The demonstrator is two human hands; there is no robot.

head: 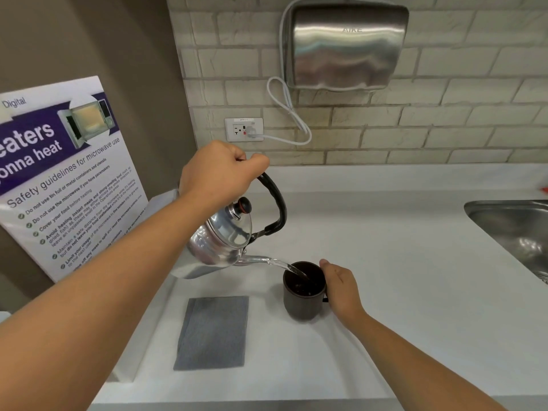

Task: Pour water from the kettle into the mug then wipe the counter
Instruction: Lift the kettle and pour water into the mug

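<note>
Left hand (pixel 219 170) clenched on tilted kettle (pixel 221 238), right hand (pixel 341 287) gripping mug (pixel 302 301), counter (pixel 400 262) bare rightward.

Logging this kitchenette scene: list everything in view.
Shiny steel kettle with black handle: one, silver, tilted above counter, pouring.
Dark brown mug: one, on counter, receiving water.
Folded grey cloth: one, flat on counter, left of mug.
White counter: one, bottom.
Steel sink: one, right edge.
Steel hand dryer: one, on brick wall.
White outlet: one, below dryer.
Microwave safety poster: one, purple-white, left.
Left hand: gripping kettle handle.
Right hand: on mug's side.
</note>
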